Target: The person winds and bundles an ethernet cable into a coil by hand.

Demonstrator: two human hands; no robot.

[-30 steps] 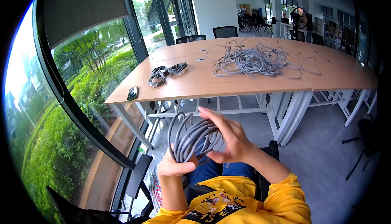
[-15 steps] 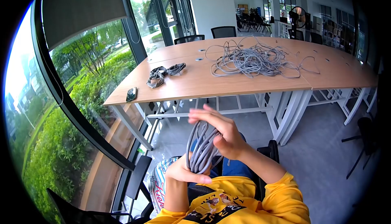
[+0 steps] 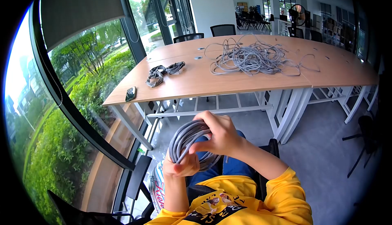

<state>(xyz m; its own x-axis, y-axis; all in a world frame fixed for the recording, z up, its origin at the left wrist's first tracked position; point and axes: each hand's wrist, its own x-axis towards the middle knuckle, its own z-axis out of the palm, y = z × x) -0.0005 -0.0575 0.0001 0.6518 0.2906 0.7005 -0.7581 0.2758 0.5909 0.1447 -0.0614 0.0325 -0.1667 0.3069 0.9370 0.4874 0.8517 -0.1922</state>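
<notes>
Around the left hand point(image 3: 181, 165): fingers grasp the grey cable coil point(image 3: 180, 141) from below, apparently bunching its loops.
Right hand point(image 3: 222, 137): curled over the coil's upper right, seemingly steadying its shape.
Beside the left forearm: bag point(image 3: 157, 186), red lettering partly legible, perhaps "Kien".
Beyond both hands: surface point(image 3: 204, 82) bearing bundled cables point(image 3: 155, 77) and phone point(image 3: 130, 94) leftward, loose cable tangle point(image 3: 255, 57) rightward.

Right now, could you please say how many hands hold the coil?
2: the left hand holds the coiled cable at lower left, the right hand at upper right.
</notes>
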